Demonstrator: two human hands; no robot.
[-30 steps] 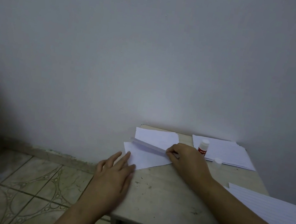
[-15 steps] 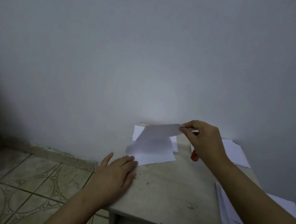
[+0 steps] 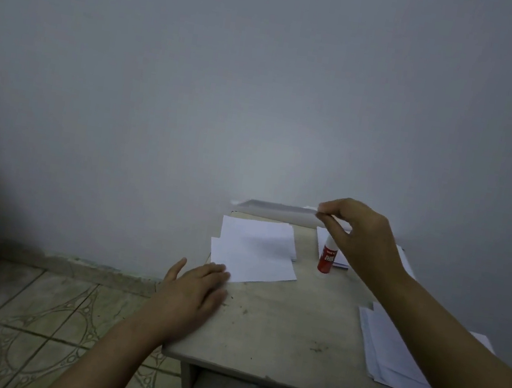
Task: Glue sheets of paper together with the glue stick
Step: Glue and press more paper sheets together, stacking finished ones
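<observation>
My right hand [image 3: 359,236] pinches the corner of a white sheet of paper [image 3: 275,210] and holds it almost level in the air above the far end of the small table [image 3: 286,334]. Below it two white sheets [image 3: 255,253] lie overlapping on the table's far left. My left hand [image 3: 197,288] rests flat on the table's left edge, fingertips touching the lower sheet's near corner. A red glue stick [image 3: 327,257] stands upright beside the sheets, its top hidden behind my right hand.
A stack of lined paper [image 3: 389,356] lies at the table's near right under my right forearm. More paper [image 3: 338,256] lies at the far right behind the glue stick. A grey wall backs the table. Tiled floor [image 3: 30,319] is to the left.
My right hand has lifted the sheet from the table up and to the right until it hangs level in the air. My left hand stays on the table edge.
</observation>
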